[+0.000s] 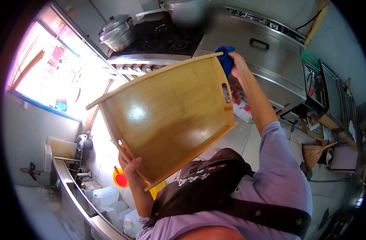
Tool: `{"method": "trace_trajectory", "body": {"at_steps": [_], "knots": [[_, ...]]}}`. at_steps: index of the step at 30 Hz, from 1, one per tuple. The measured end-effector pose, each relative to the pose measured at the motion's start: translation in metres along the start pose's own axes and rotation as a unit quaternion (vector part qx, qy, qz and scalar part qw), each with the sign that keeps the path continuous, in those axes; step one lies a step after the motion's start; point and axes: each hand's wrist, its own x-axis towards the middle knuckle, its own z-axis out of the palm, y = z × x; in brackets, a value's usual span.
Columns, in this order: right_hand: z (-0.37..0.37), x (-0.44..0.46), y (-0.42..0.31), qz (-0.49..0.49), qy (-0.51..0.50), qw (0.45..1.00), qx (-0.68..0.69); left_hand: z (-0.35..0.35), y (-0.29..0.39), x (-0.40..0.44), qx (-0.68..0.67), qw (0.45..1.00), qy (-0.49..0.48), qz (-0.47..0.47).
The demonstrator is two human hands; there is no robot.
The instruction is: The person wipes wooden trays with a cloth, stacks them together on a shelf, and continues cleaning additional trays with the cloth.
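A wooden serving tray [171,108] with raised edges and handle slots is held up, tilted, in front of my body. My left hand [131,170] is closed around its near left side by the handle slot, thumb on the inner face. At the tray's far right corner, my right hand [239,66] grips a blue cloth [226,62] that is pressed against the rim. The fingers of that hand are partly hidden by the cloth.
Beyond the tray stand a gas stove [163,40] with a lidded pot [116,32] and a steel gas fryer [251,48]. A steel sink frame [71,192] with plastic jugs [107,196] is at left; a straw broom [315,154] is at right.
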Motion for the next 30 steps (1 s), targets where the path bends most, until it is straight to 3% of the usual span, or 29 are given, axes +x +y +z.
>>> {"method": "trace_trajectory", "body": {"at_steps": [2,5,8,10,12,17,24,28,30], "knots": [[-0.009,0.003,0.000,0.030,0.047,0.997,0.052,-0.003,-0.001,0.000,0.007,1.000,0.001,0.000],[-0.001,-0.015,-0.011,-0.028,0.010,0.999,-0.034,0.005,0.005,-0.004,0.010,1.000,-0.001,0.002],[0.005,-0.012,-0.012,-0.174,-0.037,0.953,-0.246,0.003,0.001,0.002,0.016,1.000,-0.021,0.006],[0.020,-0.019,-0.008,-0.257,-0.060,0.848,-0.460,0.004,0.003,0.000,0.034,0.999,-0.010,-0.007],[0.033,-0.032,-0.007,-0.374,-0.070,0.662,-0.645,0.008,0.004,0.001,0.040,0.999,-0.022,-0.013],[0.112,-0.069,0.011,-0.449,-0.223,0.617,-0.607,0.032,-0.001,0.007,0.075,0.993,-0.092,0.009],[0.243,-0.116,0.025,-0.587,-0.284,0.584,-0.484,0.039,-0.025,0.026,0.141,0.977,-0.157,0.028],[0.245,-0.122,0.023,-0.559,-0.289,0.546,-0.554,0.038,-0.019,0.018,0.134,0.984,-0.113,0.035],[0.203,-0.086,0.030,-0.536,-0.282,0.526,-0.598,0.032,-0.010,0.011,0.136,0.989,-0.062,0.005]]}}
